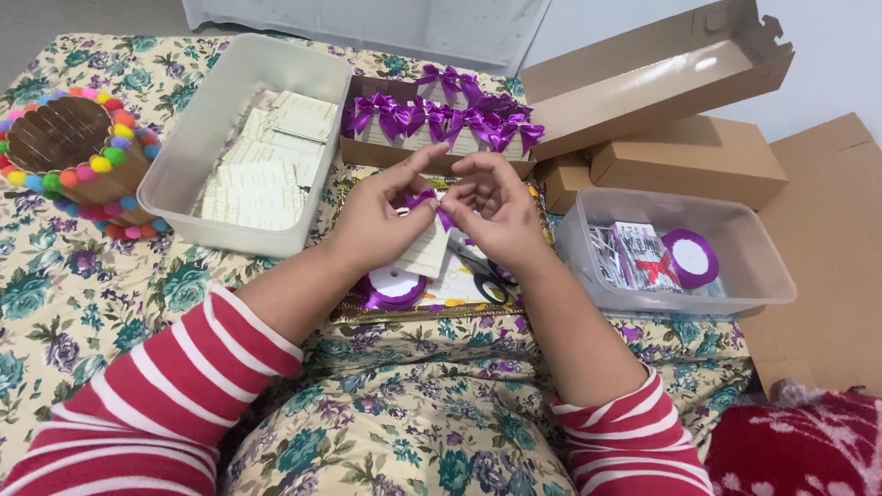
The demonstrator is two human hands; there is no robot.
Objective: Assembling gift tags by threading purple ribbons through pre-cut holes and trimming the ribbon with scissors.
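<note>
Purple ribbon [424, 198] sits pinched between our two hands at the centre of the view, pressed against a small cream card [426, 248] that hangs below our fingers. Our left hand [381, 216] is mostly closed, thumb and forefinger nipping the ribbon and the card's top edge. Our right hand [496, 213] is curled too, its fingertips gripping the ribbon's other end at about 3 o'clock from the left.

Judging by what lies around us, the work looks well along but not finished. At 12 o'clock an open cardboard box [404, 152] holds a row of cards already dressed with purple bows [441, 118]. At 10 o'clock a clear tub [188, 156] is well stocked with plain cards [266, 165], so many appear left to do. The bow in hand seems only partly formed; we cannot tell whether it is knotted.

The ribbon is narrow, glossy satin, vivid violet, with a short tail showing by the right fingers. Below our hands, at 6 o'clock, a ribbon spool [393, 287] and scissors [482, 276] rest on a gold-edged tray [423, 315]. At 3 o'clock a second tub [735, 266] holds another spool [691, 258].
</note>
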